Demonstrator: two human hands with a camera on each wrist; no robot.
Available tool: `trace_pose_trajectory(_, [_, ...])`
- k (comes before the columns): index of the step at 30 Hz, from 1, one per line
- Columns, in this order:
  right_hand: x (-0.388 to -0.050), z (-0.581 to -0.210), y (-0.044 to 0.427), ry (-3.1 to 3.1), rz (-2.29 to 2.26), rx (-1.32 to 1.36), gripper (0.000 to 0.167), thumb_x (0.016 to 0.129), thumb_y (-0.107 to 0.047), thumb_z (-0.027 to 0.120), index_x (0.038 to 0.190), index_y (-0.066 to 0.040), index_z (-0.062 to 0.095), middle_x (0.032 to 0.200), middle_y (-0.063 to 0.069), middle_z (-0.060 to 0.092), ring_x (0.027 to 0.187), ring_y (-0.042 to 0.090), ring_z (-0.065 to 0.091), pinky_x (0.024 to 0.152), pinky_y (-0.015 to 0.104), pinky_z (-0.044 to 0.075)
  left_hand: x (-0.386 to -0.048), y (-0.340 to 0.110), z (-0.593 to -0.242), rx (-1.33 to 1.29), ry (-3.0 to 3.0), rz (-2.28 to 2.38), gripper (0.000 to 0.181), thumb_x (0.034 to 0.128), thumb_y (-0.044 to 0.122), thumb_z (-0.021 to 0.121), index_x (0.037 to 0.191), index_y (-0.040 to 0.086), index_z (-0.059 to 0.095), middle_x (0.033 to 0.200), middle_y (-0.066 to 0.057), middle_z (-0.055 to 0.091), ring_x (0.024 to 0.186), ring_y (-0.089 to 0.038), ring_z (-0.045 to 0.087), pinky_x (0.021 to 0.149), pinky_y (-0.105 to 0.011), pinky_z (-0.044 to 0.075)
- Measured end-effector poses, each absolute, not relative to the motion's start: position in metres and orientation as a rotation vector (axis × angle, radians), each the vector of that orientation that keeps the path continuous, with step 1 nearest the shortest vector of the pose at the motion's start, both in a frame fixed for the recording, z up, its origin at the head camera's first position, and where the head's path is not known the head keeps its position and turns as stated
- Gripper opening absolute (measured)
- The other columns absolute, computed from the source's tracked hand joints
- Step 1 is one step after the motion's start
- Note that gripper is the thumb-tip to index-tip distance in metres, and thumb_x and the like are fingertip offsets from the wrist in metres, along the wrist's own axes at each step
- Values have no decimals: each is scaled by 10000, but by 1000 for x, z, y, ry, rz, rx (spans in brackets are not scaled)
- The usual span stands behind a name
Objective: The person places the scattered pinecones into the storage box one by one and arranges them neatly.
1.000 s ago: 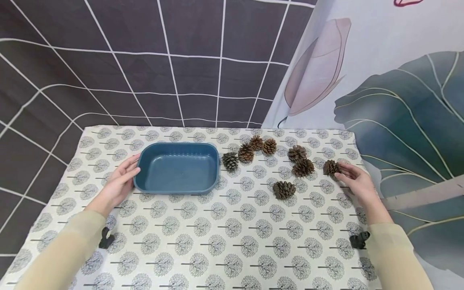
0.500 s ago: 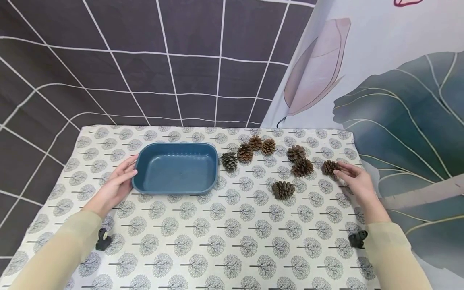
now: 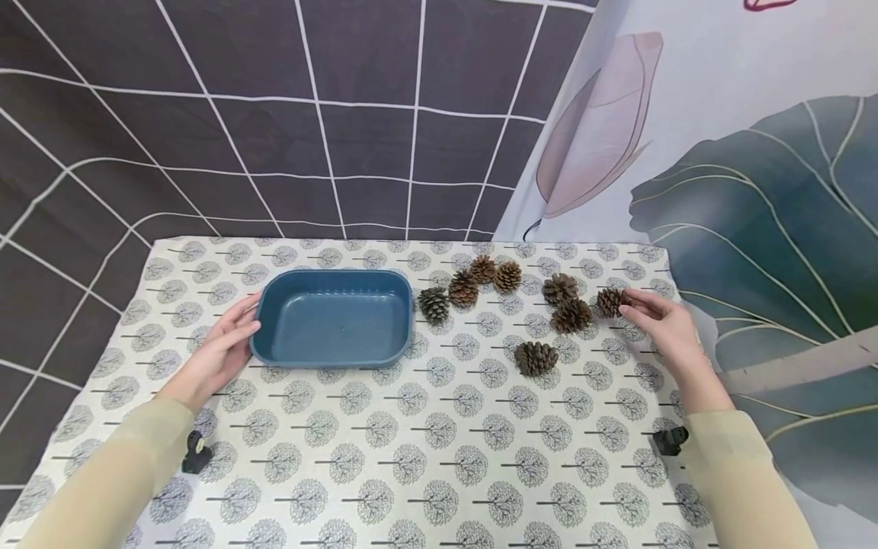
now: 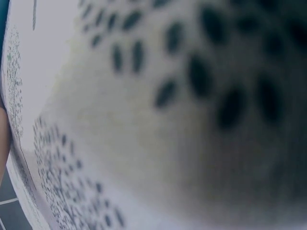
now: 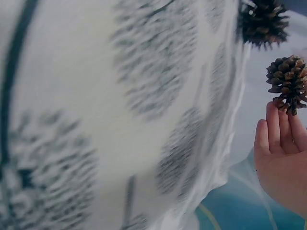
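My left hand (image 3: 222, 345) rests against the left end of a blue plastic basin (image 3: 343, 363), its fingers and thumb touching the outside of the wall. At the right, my right hand (image 3: 661, 328) pinches a small brown pine cone (image 3: 610, 303) by its end. In the right wrist view that pine cone (image 5: 287, 79) sits at the fingertips, off the cloth, and part of the hand (image 5: 283, 158) is cut off by the frame edge. Close on the left of it lie two dark pine cones (image 3: 571, 315). The left wrist view shows mostly blurred cloth.
A single pine cone (image 3: 536, 358) lies nearer the front. Several more pine cones (image 3: 463, 289) form a cluster right of the basin. Tree-patterned cloth (image 3: 411, 457) covers the table. A dark gridded curtain (image 3: 370, 137) stands behind, a leaf-print one (image 3: 754, 213) at right.
My right hand has lifted the pine cone and carried it slightly left, toward the two dark pine cones. My left hand and the basin have barely moved.
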State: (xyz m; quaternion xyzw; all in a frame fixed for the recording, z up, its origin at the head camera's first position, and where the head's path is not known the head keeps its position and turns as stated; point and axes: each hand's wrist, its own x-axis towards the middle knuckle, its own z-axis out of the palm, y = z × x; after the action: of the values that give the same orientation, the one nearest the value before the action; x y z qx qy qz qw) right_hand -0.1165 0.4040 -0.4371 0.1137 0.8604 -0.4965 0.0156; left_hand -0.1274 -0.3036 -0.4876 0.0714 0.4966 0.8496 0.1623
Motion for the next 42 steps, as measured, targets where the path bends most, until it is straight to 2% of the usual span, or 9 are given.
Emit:
trace_pose_trajectory(6, [-123,-423,381,2688,-1642,207,560,1012,-166,740,1510,-1,542,1072,-383,660,975,-195,634,856,-5,518,-128,-303,-488,193,1423,2429,508,1085,-86,422,1420,246,610,1423,123,685,1290,-15,641,1064,-168,527])
trace_pose_trajectory(15, [-138,-406,334,2688,-1649,53,562,994,-133,752,1476,64,538,1121,-350,628,1040,-145,635,942,8,503,-127,-304,-490,188,1477,2415,490,1088,-77,427,1414,242,606,1428,153,673,1297,9,628,1070,-145,515])
trace_pose_trajectory(17, [-141,-403,323,2675,-1663,19,552,992,-113,747,1472,66,543,1169,-267,656,1046,-129,639,950,21,511,-127,-304,-490,187,1476,2420,486,1086,-79,430,1407,239,609,1424,149,676,1294,8,630,1069,-145,517])
trace_pose_trajectory(20, [-146,-401,307,2667,-1647,-33,533,991,-105,744,1467,50,560,1316,-11,699,1056,-128,631,967,25,506,-127,-304,-490,185,1482,2418,483,1086,-77,433,1403,242,610,1421,152,676,1293,10,630,1068,-142,516])
trace_pose_trajectory(22, [-150,-400,296,2656,-1627,-56,520,992,-110,743,1464,31,576,1427,146,654,1075,-122,627,986,32,502,-127,-304,-491,184,1489,2415,479,1087,-74,433,1402,243,606,1419,153,675,1292,10,628,1069,-143,516])
trace_pose_trajectory(24, [-154,-400,285,2648,-1598,-86,513,993,-116,743,1463,15,584,1501,227,593,1124,-84,626,1033,60,499,-127,-304,-491,180,1499,2411,475,1088,-70,437,1400,248,603,1417,160,674,1291,16,626,1069,-138,513])
trace_pose_trajectory(31, [-165,-403,248,2623,-1526,-180,511,974,-115,754,1452,-18,604,1487,212,619,1350,334,616,1239,411,458,-127,-305,-491,189,1509,2401,476,1089,-69,430,1402,252,590,1419,174,663,1299,32,609,1072,-129,506])
trace_pose_trajectory(34, [-169,-405,231,2602,-1531,-244,508,963,-107,765,1441,-22,616,1483,209,623,1372,383,598,1257,461,437,-127,-305,-490,198,1497,2407,480,1088,-73,425,1404,246,595,1424,166,663,1302,25,612,1074,-135,508])
trace_pose_trajectory(42, [-175,-408,184,2529,-1558,-400,506,925,-71,800,1401,-2,645,1438,206,659,1323,389,633,1226,454,476,-127,-303,-490,213,1486,2418,475,1088,-70,434,1406,242,600,1428,158,665,1304,18,615,1071,-141,513])
